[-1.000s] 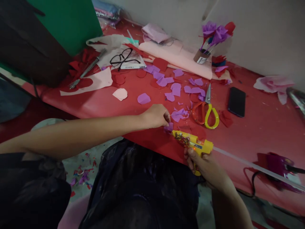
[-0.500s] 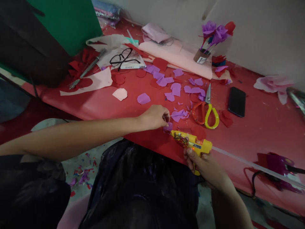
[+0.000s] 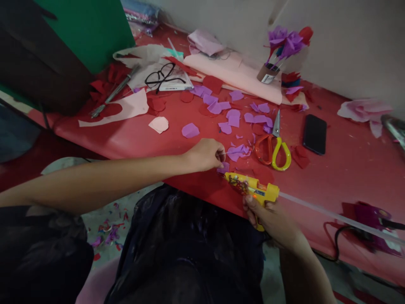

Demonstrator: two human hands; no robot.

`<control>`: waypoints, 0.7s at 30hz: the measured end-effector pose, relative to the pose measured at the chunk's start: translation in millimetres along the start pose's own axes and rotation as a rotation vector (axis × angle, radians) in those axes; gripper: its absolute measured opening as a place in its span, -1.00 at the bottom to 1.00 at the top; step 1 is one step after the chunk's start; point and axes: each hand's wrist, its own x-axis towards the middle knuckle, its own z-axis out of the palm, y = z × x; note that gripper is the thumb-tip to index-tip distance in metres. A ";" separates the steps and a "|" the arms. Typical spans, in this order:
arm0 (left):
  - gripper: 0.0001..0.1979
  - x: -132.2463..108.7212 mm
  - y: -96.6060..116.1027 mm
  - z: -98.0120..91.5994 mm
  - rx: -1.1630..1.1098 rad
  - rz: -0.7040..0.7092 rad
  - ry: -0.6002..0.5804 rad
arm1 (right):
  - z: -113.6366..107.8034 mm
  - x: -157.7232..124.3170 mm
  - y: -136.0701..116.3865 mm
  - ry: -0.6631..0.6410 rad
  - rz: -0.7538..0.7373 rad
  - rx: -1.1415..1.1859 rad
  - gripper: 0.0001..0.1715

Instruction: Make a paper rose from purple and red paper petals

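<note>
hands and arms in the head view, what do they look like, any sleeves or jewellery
Both are bare. The left hand and its long forearm show no sleeve, watch, ring or glove. The right hand and wrist are likewise uncovered, with nothing worn on them. Dark clothing shows only near the left upper arm, at the picture's lower left edge.

Glossy yellow plastic glue gun
</note>
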 end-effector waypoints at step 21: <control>-0.86 0.4 -2.5 1.0 -0.045 -0.008 0.005 | -6.1 -2.7 6.5 0.012 0.005 0.066 -0.31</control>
